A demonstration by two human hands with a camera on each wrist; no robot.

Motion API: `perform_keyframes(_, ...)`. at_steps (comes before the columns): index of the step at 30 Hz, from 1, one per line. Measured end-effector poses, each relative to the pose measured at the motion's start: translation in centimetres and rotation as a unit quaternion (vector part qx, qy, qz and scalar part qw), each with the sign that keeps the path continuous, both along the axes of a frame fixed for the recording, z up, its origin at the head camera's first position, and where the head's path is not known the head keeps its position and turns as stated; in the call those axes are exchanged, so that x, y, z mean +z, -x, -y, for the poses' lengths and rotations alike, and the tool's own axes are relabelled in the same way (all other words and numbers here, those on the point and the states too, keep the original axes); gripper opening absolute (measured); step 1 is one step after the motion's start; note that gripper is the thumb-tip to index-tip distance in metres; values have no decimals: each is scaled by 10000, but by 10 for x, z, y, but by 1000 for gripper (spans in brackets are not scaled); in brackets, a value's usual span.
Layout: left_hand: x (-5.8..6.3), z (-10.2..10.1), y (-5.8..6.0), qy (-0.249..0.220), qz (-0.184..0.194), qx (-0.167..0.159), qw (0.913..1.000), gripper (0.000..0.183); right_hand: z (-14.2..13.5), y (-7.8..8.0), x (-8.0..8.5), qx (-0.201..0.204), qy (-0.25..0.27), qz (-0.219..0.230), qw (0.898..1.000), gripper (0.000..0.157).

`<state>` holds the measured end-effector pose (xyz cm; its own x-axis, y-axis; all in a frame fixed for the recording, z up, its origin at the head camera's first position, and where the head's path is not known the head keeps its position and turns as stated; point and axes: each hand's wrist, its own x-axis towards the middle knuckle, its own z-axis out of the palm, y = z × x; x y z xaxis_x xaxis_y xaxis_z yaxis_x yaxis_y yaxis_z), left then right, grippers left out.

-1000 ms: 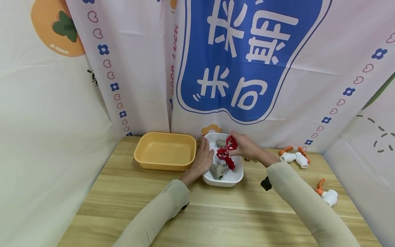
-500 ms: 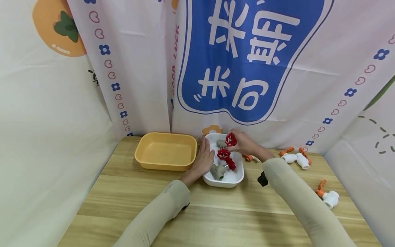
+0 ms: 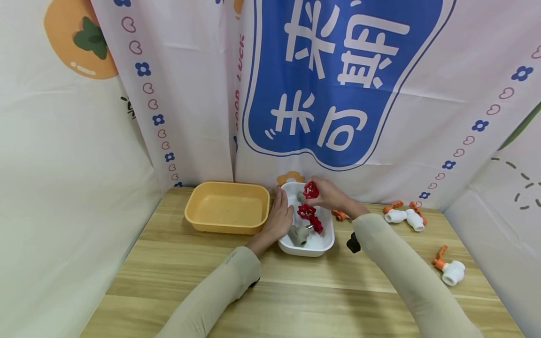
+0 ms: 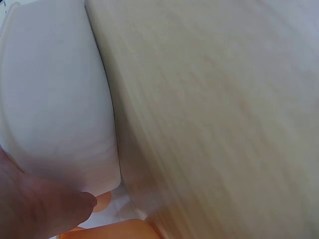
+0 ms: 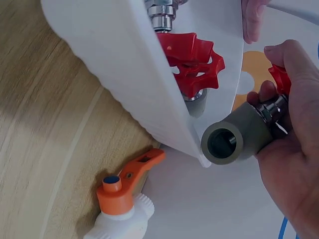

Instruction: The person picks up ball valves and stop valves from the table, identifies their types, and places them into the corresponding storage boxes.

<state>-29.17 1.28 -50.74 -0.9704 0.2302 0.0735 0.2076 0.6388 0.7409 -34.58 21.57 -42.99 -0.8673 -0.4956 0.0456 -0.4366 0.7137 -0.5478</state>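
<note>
In the head view my right hand (image 3: 329, 193) holds a grey stop valve (image 5: 249, 130) with a red handwheel (image 3: 311, 189) over the far end of the white tray (image 3: 305, 252). The right wrist view shows the valve's open pipe end facing the camera, near the tray rim. My left hand (image 3: 279, 218) grips the tray's left wall, fingers stretched along it and thumb at the inner side. Inside the tray lie another red handwheel valve (image 3: 306, 211) and a grey valve body (image 3: 300, 234); their overlap makes the individual valves hard to separate.
A yellow tray (image 3: 228, 229) stands close to the left of the white one. White ball valves with orange levers lie on the right: a pair (image 3: 403, 216) at the back, one (image 3: 453, 272) nearer, and one (image 5: 122, 209) beside the white tray. A cloth backdrop (image 3: 203, 117) hangs behind.
My right hand has shifted slightly left with the valve, over the tray's far end. More of the orange-levered valve beside the tray came into sight. My left hand stays in place.
</note>
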Motion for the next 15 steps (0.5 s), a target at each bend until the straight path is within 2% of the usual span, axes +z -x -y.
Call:
perform_keyframes(5, 0, 0, 0, 7, 5, -11, 10000, 70, 5, 1, -1, -22, -48, 9, 10000, 49)
perform_keyframes(15, 2, 0, -1, 4, 12, -38, 10000, 69, 11, 3, -8, 1, -360, 205, 9991, 60)
